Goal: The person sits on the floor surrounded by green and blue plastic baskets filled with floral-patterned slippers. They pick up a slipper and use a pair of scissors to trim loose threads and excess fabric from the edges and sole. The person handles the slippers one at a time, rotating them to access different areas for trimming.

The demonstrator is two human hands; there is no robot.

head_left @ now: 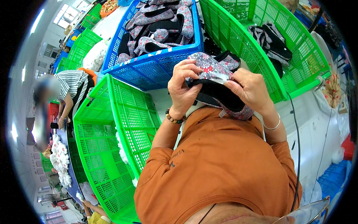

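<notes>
Above my lap I hold a floral slipper (210, 66), grey with red and pink flowers and a black lining, its opening turned toward me. My left hand (182, 89) is closed on the upper's left side, thumb near the opening's edge. On the other side my right hand (253, 90) pinches the rim, the thumb next to a pale strip. A black sole or lining and more floral fabric show below my right hand; whether they belong to a second slipper I cannot tell. Behind my fingers another dark-lined slipper (228, 59) is partly hidden.
Ahead stands a blue crate (149, 67) heaped with similar slippers. A green crate (238, 37) at the right holds several slippers; another green crate (99, 145) is at my left. A black cable (297, 149) hangs at my right. Far left, a person in stripes (69, 84) bends over a table.
</notes>
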